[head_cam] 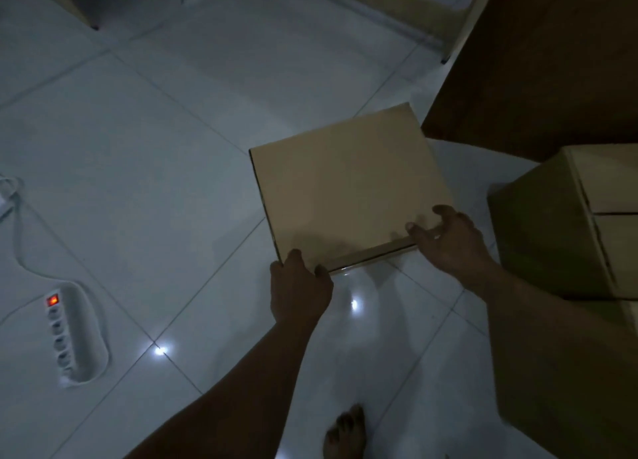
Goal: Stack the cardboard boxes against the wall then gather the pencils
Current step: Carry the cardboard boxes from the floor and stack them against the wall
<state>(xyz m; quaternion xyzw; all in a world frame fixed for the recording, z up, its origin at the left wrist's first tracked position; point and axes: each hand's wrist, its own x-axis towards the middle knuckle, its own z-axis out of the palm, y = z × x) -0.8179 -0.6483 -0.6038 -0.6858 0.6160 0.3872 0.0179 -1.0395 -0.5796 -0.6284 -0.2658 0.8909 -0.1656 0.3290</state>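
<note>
A flat tan cardboard box (345, 182) is held above the white tiled floor in the dim head view. My left hand (298, 291) grips its near left corner, thumb on top. At the near right corner my right hand (452, 241) curls its fingers round the edge. A taller cardboard box (552, 237) stands to the right, its top flaps closed with a seam showing. Below it, at the lower right, is another large brown box (566, 372). No pencils are visible.
A white power strip (74, 341) with a lit red switch lies on the floor at the left, its cable running up and left. A dark brown panel (552, 61) rises at the top right. A bare foot (347, 434) shows at the bottom. Furniture legs stand at the top.
</note>
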